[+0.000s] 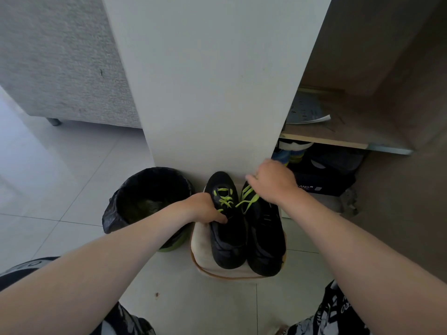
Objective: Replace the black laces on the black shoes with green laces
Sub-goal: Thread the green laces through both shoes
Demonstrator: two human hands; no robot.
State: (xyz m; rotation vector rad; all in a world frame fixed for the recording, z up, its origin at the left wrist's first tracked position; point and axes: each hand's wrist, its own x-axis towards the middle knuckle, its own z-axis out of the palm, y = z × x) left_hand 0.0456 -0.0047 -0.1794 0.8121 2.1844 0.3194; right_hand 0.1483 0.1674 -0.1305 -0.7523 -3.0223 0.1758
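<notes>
At lower centre, the left shoe (228,245) is being grasped at its collar by the left grip (205,209). Green laces (225,200) are being worn by both shoes. The toe of the right shoe (264,238) is being covered by the right grip (273,182); whether it is grasping cannot be told.

Shoes (229,245) side by side on mat (203,250), bin (113,213) to L, pillar (212,93) behind

The right hand (273,182) hides its fingertips and the right shoe (264,238)'s toe.
</notes>
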